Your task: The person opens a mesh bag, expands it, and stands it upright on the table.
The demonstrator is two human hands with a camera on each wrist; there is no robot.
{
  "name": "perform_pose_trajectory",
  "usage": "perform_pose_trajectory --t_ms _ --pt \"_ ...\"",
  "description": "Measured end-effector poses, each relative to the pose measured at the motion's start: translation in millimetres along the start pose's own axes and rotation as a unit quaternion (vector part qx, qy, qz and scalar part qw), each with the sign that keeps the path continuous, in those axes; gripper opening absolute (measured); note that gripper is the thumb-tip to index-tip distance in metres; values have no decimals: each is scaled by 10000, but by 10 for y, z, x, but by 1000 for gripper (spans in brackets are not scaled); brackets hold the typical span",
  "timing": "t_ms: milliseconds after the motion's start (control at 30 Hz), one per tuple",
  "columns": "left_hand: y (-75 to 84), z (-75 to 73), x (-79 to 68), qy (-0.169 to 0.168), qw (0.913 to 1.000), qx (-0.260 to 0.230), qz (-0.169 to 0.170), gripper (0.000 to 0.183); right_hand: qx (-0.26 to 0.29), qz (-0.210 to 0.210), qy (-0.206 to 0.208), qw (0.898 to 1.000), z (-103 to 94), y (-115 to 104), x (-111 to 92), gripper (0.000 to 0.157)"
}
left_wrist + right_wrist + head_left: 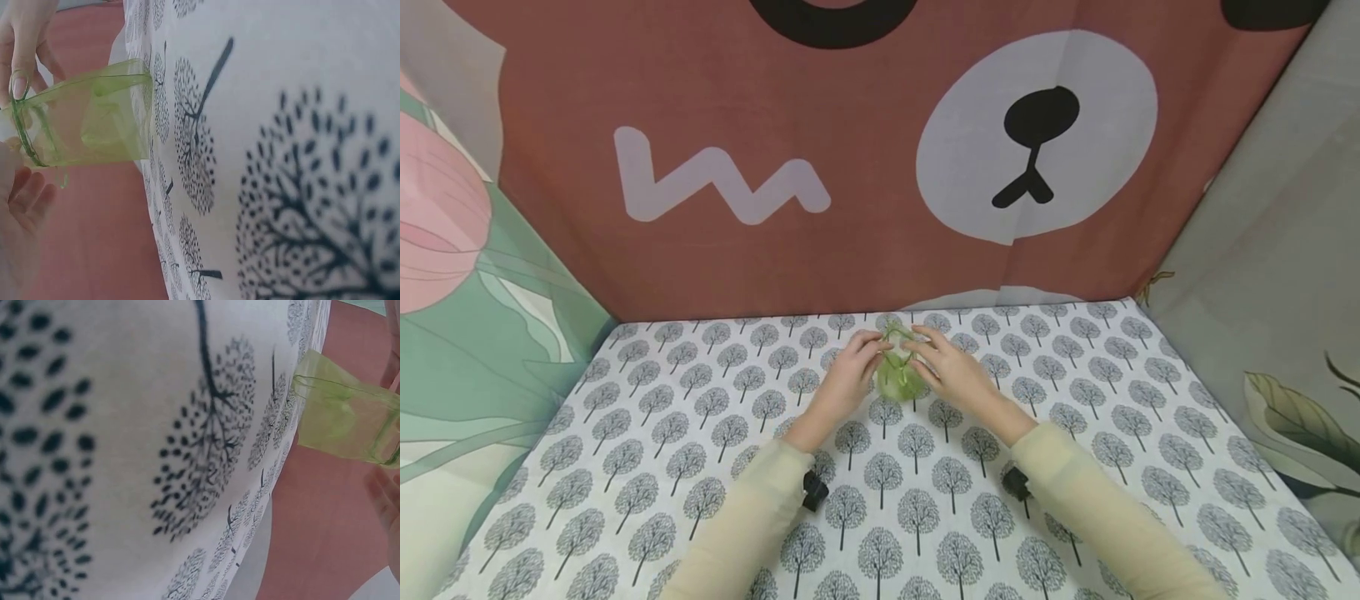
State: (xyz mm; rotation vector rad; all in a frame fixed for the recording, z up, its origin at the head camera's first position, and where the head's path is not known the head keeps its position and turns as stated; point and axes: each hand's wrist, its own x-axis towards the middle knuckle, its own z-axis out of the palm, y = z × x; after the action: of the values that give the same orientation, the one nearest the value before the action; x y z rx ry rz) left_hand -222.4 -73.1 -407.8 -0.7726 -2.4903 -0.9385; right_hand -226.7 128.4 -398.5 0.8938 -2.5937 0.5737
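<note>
A small sheer green drawstring pouch stands upright on the tree-print cloth, its mouth upward. My left hand pinches the left side of the rim between thumb and fingertips. On the other side, my right hand holds the rim and its cord with the fingertips. Between the hands the mouth is spread apart. In the left wrist view, a thin green cord runs around the neck of the pouch. Through its see-through fabric only folds show. The right wrist view has the pouch at its right edge, with both hands partly cut off.
White cloth printed with grey trees covers the table. Behind it hangs a reddish-brown curtain with a bear face. Patterned curtains hang at the left and right. Dark wrist devices show below both sleeves.
</note>
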Motion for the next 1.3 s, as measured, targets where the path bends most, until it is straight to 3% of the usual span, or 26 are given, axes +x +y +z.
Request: perform_pose_trajectory --t_ms 100,333,633,900,1167,1300 --pt "20 8 12 -94 9998 -94 -173 27 33 71 -21 10000 8 5 -6 38" --pt "46 48 52 -298 9932 -503 -1007 34 213 237 -145 9994 45 25 -12 43" --pt "22 99 103 -117 9872 -754 -1402 36 428 531 -179 9975 85 32 29 45" --pt "14 78 134 -89 9839 -897 -1545 37 556 671 -207 9960 96 24 51 46" --pt "12 67 130 -296 9758 -1182 -1817 39 647 781 -249 9945 99 20 63 46" --pt "-8 97 126 -524 9739 -1161 -1877 49 733 806 -271 9937 110 16 77 44"
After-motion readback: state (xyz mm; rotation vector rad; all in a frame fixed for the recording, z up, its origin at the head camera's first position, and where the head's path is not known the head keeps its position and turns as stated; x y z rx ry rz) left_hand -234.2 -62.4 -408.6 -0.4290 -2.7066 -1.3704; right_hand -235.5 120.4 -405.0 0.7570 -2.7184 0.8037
